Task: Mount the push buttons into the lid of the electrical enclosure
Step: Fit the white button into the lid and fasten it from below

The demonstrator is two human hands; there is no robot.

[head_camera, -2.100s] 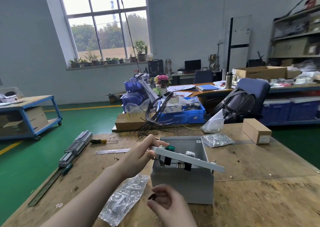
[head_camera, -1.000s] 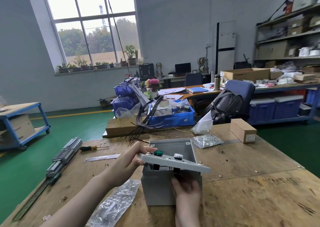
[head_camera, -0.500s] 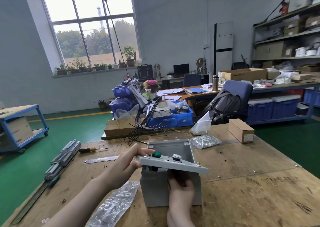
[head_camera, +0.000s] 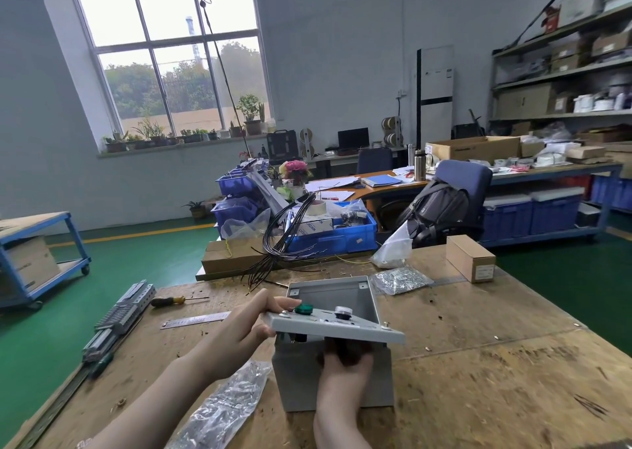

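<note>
Now grey lid [head_camera: 345, 327] tilted, green push button [head_camera: 303, 309] seated.

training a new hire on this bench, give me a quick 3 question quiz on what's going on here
1. True or false: the left hand grips the left edge of the lid.
2. Which button sits nearer the left hand? A) green button B) silver button C) red button
3. Fill in: the right hand reaches up under the ____, in front of the grey enclosure.

Key
1. True
2. A
3. lid
</note>
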